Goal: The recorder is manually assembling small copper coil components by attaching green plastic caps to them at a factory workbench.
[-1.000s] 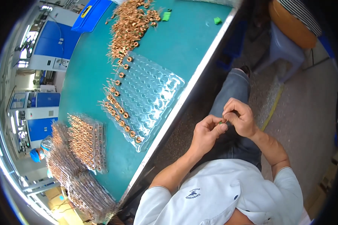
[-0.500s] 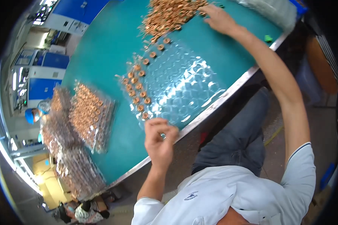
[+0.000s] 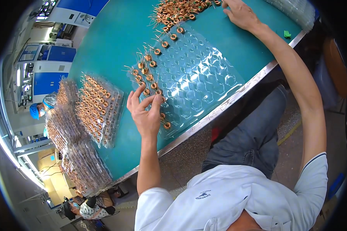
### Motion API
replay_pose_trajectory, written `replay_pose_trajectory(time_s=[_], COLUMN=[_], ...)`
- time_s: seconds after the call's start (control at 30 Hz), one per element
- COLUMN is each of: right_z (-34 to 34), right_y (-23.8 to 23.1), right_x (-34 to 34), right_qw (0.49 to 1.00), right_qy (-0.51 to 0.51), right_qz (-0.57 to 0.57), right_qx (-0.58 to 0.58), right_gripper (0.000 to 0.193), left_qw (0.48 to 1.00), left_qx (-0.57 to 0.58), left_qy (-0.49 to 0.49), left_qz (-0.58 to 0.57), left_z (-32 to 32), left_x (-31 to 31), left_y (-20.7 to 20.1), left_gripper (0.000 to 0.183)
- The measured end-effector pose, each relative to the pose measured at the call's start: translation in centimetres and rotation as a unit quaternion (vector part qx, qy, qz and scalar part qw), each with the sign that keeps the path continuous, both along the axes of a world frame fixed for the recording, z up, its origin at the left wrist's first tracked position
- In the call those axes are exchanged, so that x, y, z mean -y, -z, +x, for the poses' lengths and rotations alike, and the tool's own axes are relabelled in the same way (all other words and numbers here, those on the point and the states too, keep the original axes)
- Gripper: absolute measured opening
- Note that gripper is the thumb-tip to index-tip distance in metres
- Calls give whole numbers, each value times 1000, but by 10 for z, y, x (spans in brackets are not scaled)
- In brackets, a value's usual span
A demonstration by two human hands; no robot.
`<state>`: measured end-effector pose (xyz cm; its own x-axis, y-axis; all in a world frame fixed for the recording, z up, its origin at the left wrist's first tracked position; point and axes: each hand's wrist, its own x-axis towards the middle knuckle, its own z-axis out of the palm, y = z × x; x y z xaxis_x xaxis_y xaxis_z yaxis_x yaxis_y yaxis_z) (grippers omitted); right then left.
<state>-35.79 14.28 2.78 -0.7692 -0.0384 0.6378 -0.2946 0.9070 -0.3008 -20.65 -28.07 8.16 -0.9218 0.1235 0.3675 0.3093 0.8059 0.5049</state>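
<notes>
A clear plastic blister tray [image 3: 204,77] lies on the green table, with copper-wound ring coils [image 3: 165,44] set along its left and far sides. My left hand [image 3: 144,115] is over the tray's left part. Its thumb and forefinger pinch at a ring coil [image 3: 163,99], partly hidden behind the thumb tip; the other fingers are raised. At the far side, my right hand [image 3: 243,16] rests by the right end of a heap of loose coils [image 3: 177,11]. Its thumb stands apart from the fingers, whose tips meet the picture's upper edge.
Stacked trays filled with coils [image 3: 98,111] stand on the table's left, with more stacks [image 3: 83,165] beside them. Empty clear trays [image 3: 297,11] lie at the far right, near a green scrap [image 3: 287,34]. The table's metal edge [image 3: 219,110] runs before me. Other people [image 3: 90,208] are beyond the left.
My left hand has moved from the tray's near left corner to the coils on its left side, fingers now at one coil. My right hand stays beside the heap. The whole view has shifted slightly.
</notes>
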Motion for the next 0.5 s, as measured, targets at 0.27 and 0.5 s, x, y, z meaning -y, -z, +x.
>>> replay_pose_trajectory(time_s=[0.27, 0.5], right_z=[-37, -18], right_y=[2, -2], right_x=[-19, -14], right_qw=[983, 996], right_qy=[-27, 26], right_qz=[87, -39], right_qx=[156, 81], right_gripper=[38, 25], left_qw=[995, 990], left_qx=[-37, -143], left_qy=[10, 20], left_qz=[-92, -13], left_z=[1, 28], left_x=[-14, -47], left_y=[-1, -23], left_gripper=[16, 30])
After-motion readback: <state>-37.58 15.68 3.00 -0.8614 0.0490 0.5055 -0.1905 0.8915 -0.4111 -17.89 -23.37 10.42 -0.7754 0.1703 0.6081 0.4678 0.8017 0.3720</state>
